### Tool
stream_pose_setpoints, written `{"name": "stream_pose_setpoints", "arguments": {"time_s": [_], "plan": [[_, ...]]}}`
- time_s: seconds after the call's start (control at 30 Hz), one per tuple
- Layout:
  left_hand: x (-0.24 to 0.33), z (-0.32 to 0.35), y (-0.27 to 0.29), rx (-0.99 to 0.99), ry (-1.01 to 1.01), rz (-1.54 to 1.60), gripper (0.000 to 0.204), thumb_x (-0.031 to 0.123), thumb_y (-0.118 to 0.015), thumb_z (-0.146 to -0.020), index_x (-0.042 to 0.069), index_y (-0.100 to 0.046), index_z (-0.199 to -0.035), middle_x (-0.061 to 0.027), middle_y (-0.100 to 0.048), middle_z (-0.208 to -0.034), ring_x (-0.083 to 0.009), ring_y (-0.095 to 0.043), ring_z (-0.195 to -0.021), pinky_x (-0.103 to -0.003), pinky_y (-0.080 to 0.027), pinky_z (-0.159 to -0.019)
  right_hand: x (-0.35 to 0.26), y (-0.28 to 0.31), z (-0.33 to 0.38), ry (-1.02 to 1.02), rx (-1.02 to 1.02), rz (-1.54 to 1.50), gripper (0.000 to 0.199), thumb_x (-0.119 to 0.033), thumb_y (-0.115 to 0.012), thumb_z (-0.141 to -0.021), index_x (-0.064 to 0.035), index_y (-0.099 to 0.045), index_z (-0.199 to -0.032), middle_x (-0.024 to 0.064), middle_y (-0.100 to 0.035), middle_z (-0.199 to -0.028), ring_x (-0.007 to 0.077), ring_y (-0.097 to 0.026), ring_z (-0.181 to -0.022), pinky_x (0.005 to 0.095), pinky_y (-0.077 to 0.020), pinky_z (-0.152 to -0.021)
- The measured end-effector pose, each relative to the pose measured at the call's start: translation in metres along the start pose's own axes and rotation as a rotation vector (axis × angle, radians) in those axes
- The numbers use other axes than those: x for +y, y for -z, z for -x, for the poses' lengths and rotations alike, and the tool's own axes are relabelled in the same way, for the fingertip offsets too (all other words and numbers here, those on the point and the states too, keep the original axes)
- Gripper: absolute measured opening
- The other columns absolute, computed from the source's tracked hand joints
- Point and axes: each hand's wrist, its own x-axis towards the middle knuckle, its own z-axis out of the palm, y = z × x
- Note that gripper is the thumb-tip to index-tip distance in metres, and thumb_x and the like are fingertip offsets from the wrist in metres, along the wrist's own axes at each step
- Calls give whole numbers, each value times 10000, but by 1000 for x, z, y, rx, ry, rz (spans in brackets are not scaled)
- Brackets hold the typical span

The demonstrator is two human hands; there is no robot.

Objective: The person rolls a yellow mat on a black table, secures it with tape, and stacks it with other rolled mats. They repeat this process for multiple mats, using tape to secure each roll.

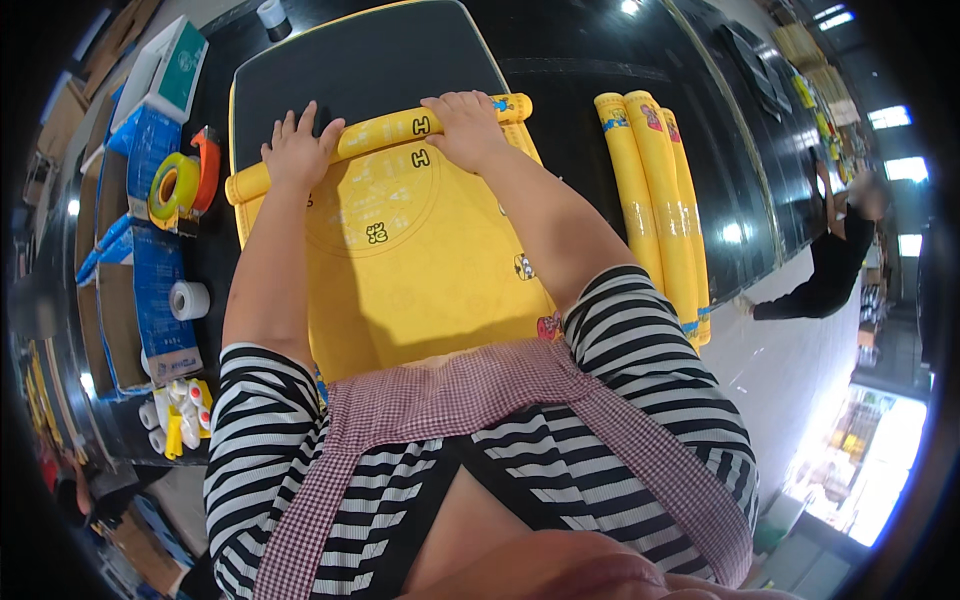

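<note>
A yellow printed mat (400, 290) lies flat in front of me, its far part wound into a roll (375, 132) that crosses it at a slight tilt. My left hand (300, 148) rests on the left part of the roll, open, with the fingers spread and pointing away. On the right part lies my right hand (466, 128), its fingers stretched over the top and the palm down. Beyond the roll is a dark sheet (370, 60) with a thin yellow edge. The near end of the mat disappears under my checked apron (460, 385).
Several finished yellow rolls (655, 205) lie side by side on the black table (560, 130) to the right. At left are a tape dispenser (185, 185), a white tape roll (188, 300), blue cartons (155, 280) and small white-and-yellow items (183, 415). Another person (825, 265) stands far right.
</note>
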Motion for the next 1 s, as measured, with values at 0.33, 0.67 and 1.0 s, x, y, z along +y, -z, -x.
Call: {"name": "stream_pose_setpoints", "arguments": {"time_s": [0.33,0.67,1.0], "plan": [[-16,71,33,-45,-326,-61,524,503,-642,-970,89,-643,-1291,-141,-655,-1271,-365,-599,-1199,-502,-443,-1028,-21,28,17,135,-163,160,256,-177,-608,-935,-73,-636,-1167,118,-635,-1162,301,-593,-1130,452,-472,-958],[-31,310,30,130,-497,29,602,544,-664,-932,76,-623,-1309,-161,-622,-1203,-386,-575,-1136,-506,-411,-1041,-90,76,246,217,-160,-39,317,-187,-605,-936,-32,-623,-1212,111,-606,-1103,260,-574,-1058,424,-441,-954],[-121,349,31,52,-157,21,370,387,-526,-1059,71,-649,-1205,-161,-611,-1240,-378,-569,-1174,-499,-435,-1017,-60,116,314,-123,-168,-181,538,-390,-688,-954,-89,-617,-1394,140,-580,-1406,331,-470,-1394,499,-282,-1226]]}}
